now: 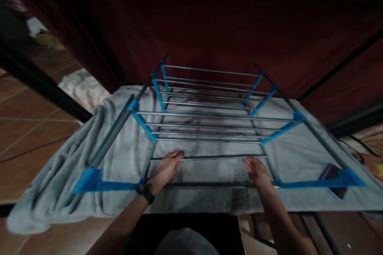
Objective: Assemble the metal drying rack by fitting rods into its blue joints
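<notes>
A rack frame of grey metal tubes with blue plastic brackets (pixel 143 125) lies on the grey blanket, several thin rods spanning between its sides. My left hand (pixel 168 167), with a dark band on its wrist, is closed over the left part of the nearest thin metal rod (pixel 212 158). The fingers of my right hand (pixel 256 170) are bent around the same rod near its right end. Both forearms pass over a thicker front tube (pixel 209 186). Long blue end pieces (pixel 116 185) reach outward at the near corners; the right one (pixel 320 183) lies across a phone.
The grey blanket (pixel 119 143) covers a raised surface. A dark phone (pixel 336 192) lies at right. Dark red cloth (pixel 203 24) hangs behind the rack, and a dark post (pixel 44 81) slants at left. Tiled floor (pixel 30 135) and a striped cloth (pixel 85 89) show beyond.
</notes>
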{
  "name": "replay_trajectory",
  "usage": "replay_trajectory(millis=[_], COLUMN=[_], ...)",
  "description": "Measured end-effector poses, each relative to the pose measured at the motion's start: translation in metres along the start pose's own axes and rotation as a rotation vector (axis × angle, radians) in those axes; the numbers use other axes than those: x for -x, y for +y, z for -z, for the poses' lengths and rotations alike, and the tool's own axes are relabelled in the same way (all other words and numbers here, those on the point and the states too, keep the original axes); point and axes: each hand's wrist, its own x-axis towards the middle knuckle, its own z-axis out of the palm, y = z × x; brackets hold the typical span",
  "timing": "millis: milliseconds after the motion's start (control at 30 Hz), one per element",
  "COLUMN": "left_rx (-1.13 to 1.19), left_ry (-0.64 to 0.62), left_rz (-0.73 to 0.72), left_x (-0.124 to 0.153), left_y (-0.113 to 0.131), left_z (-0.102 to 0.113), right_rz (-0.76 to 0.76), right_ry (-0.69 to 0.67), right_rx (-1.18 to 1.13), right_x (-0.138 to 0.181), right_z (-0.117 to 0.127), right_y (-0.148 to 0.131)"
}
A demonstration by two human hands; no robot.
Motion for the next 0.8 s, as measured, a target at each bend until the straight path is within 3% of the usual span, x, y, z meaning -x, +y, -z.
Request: replay_trajectory(millis=[300,433,800], left_rx=[0.158,0.195,0.219], left_ry=[0.090,0.122,0.087], left_rz=[-0.011,0.027,-0.108], left_x=[-0.020,-0.023,-0.034], left_y=[-0.046,-0.057,-0.076], left_z=[-0.024,-0.028,-0.025], right_rz=[0.011,-0.019,-0.040], right_ry=[0.036,0.044,0.059], right_rx=[-0.082,-0.082,-0.120], right_x=[0.006,0.007,0.011], right_z=[-0.015,-0.019,-0.027], right_y=[-0.004,-0.007,-0.013])
